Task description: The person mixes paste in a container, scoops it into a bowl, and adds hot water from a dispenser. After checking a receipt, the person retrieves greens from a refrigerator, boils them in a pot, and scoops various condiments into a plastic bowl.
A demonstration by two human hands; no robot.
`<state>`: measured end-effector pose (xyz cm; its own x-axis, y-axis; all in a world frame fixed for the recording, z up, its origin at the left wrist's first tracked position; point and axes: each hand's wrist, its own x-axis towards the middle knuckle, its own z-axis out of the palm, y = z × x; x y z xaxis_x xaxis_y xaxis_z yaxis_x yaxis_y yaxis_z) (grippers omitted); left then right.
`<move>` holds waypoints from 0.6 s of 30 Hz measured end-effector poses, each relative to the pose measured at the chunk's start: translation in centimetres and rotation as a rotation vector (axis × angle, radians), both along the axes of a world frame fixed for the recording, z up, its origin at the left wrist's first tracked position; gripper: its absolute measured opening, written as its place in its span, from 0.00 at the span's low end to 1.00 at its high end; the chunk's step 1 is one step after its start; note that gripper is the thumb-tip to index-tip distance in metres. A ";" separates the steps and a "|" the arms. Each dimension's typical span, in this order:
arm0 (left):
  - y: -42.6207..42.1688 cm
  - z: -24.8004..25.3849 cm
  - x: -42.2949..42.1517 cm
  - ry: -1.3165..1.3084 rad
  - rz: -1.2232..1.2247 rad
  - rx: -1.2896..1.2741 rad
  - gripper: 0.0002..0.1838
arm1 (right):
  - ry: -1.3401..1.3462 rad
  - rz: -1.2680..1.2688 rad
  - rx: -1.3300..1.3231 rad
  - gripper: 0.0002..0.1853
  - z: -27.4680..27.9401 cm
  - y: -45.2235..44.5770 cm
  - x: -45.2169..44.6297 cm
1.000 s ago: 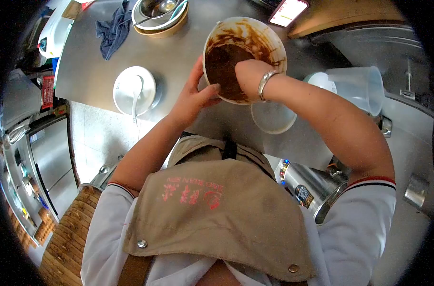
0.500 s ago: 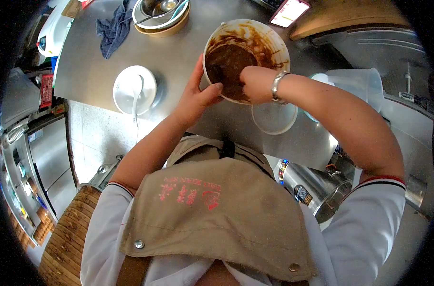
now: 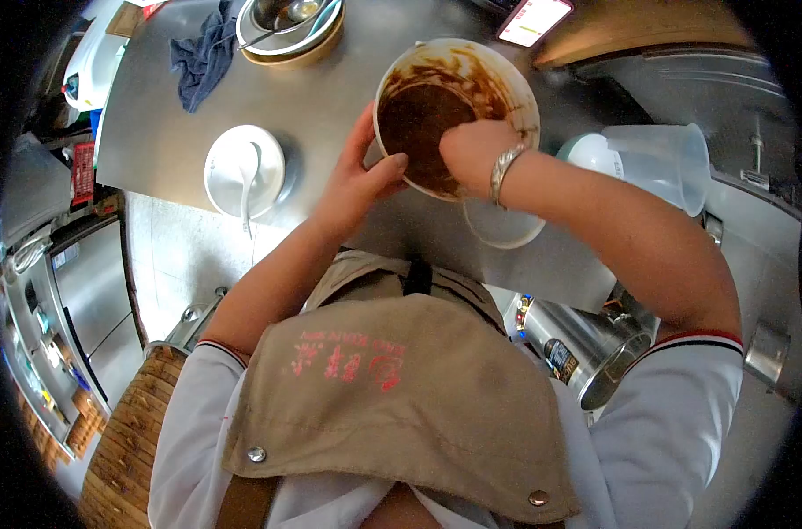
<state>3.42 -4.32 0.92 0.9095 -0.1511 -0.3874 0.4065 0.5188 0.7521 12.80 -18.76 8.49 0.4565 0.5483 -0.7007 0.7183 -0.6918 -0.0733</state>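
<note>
A white bucket (image 3: 526, 84) stands tilted on the steel table, its inner wall smeared with thick brown paste (image 3: 423, 119). My left hand (image 3: 363, 183) grips the bucket's near left side, thumb by the rim and fingers around the outside. Inside the bucket, my right hand (image 3: 478, 157) is closed in a fist over the paste, a silver bracelet (image 3: 504, 175) at its wrist. What that fist holds is hidden. Partly under the right forearm lies a round translucent lid (image 3: 507, 231), close to the bucket.
To the left is a white bowl (image 3: 220, 189) with a white spoon (image 3: 248, 167) across it. Stacked bowls (image 3: 291, 55) and a dark blue cloth (image 3: 203, 70) lie farther back. A phone (image 3: 535, 21), a clear plastic container (image 3: 661, 163) and a steel pot (image 3: 586, 348) are right.
My right fist has shifted slightly left and down within the bucket, and the wrist has turned. The left hand keeps its grip on the bucket.
</note>
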 end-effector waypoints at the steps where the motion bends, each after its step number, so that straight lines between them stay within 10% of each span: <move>1: 0.0 0.0 0.1 0.012 0.011 0.023 0.40 | 0.039 -0.008 0.000 0.08 0.5 0.2 0.0; 18: -1.4 -0.1 -0.8 0.264 0.104 -0.122 0.46 | -0.111 -0.042 -0.138 0.07 0.2 -1.7 1.7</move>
